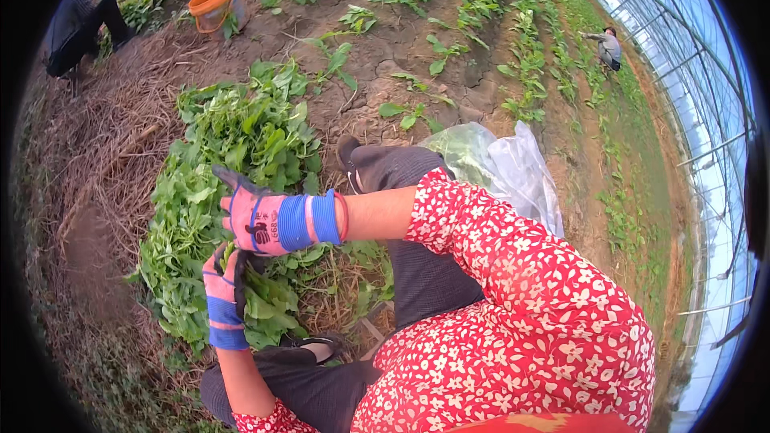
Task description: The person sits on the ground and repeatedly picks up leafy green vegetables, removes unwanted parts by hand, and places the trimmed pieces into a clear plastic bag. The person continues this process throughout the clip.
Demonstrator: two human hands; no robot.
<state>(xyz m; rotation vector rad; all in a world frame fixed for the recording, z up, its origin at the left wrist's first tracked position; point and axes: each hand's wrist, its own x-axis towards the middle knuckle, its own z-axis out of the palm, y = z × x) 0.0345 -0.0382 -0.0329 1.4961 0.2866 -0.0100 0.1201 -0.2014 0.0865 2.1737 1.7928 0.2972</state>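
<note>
My left hand (227, 288), in a pink and blue glove with dark palm and fingertips, is closed around a bunch of leafy greens (267, 304). Stems poke out above its fingers, and broad leaves hang to the right of it. My right hand (258, 216), gloved alike, lies just above the left, back up, with one dark-tipped digit stretched out. Its palm and most fingers are hidden, so what it grips cannot be told. A large heap of cut leafy greens (240, 126) lies beside and beyond both hands.
A clear plastic bag (523, 171) with greens inside lies beyond my bent knee. An orange-rimmed bucket (216, 3) stands on the soil at the upper left. Two people crouch farther off. Dry straw (114, 126) borders the heap; plant rows run towards the greenhouse frame (692, 60).
</note>
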